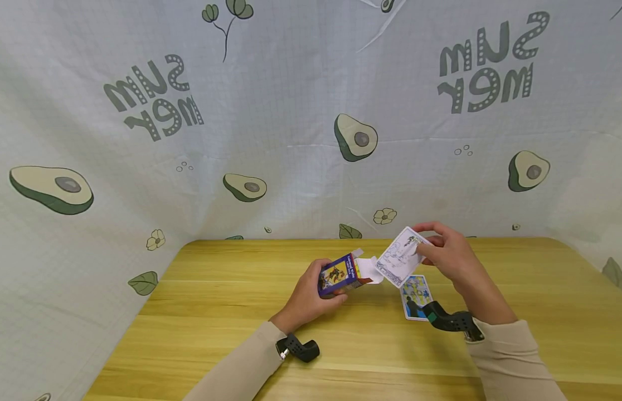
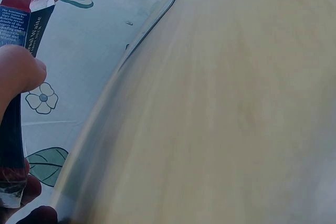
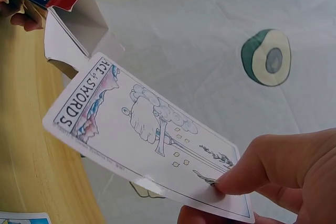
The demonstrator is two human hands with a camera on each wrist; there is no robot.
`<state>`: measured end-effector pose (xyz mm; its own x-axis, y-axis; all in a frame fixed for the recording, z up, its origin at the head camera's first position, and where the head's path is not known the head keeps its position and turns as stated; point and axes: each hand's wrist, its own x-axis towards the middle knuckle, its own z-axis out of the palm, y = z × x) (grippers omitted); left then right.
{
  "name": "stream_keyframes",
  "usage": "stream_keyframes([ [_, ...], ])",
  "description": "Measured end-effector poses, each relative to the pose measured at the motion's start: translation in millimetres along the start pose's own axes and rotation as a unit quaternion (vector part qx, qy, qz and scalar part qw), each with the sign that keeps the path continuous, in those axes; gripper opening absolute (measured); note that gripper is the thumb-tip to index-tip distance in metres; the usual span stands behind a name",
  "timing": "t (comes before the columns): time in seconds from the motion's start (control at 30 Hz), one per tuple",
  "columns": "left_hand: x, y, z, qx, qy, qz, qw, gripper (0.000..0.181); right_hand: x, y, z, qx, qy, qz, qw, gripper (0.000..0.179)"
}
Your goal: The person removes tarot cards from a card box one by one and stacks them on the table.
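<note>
My left hand grips a purple tarot card box above the table, its open end and white flaps facing right. The thumb lies across the box in the left wrist view. Between thumb and fingers, my right hand pinches a tarot card just right of the box's opening. Printed on that card are a hand with a sword and the words ACE of SWORDS, seen in the right wrist view. Another tarot card, yellow and blue, lies on the table below the held one. The inside of the box is mostly hidden.
Both hands are over a wooden table. Behind and to the left hangs a white cloth printed with avocados, leaves and lettering. A black wrist-worn device on the right arm partly covers the lying card in the head view.
</note>
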<state>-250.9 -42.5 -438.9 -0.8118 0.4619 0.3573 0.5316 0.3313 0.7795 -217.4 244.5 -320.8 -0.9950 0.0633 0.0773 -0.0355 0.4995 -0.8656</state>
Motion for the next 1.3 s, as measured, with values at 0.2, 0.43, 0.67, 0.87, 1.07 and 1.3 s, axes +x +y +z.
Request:
stream_keyframes([
  [0.2, 0.3, -0.9, 0.1, -0.004, 0.001, 0.006, 1.0, 0.071, 1.2, 1.7, -0.2, 0.006, -0.002, 0.001, 1.0, 0.044],
  [0.43, 0.9, -0.9, -0.2, -0.003, 0.002, 0.005, 1.0, 0.071, 1.8, 2.7, -2.1, 0.0, 0.003, 0.003, 1.0, 0.044],
  [0.67, 2.2, -1.6, -0.1, -0.004, 0.002, 0.007, 1.0, 0.071, 1.8, 5.3, -4.1, -0.017, 0.01, 0.007, 0.9998, 0.05],
  [0.87, 2.3, -1.0, -0.7, -0.005, 0.002, 0.004, 1.0, 0.071, 2.0, 8.5, -3.9, -0.012, 0.009, 0.034, 0.9993, 0.051],
  [1.07, 1.3, -0.5, -1.3, -0.004, 0.003, 0.002, 1.0, 0.071, 1.4, 12.0, -4.1, -0.009, 0.009, 0.04, 0.9991, 0.054],
  [1.3, 1.5, -2.3, -0.6, -0.004, 0.002, 0.003, 1.0, 0.071, 2.3, 15.6, -6.7, -0.011, 0.001, 0.04, 0.9991, 0.052],
])
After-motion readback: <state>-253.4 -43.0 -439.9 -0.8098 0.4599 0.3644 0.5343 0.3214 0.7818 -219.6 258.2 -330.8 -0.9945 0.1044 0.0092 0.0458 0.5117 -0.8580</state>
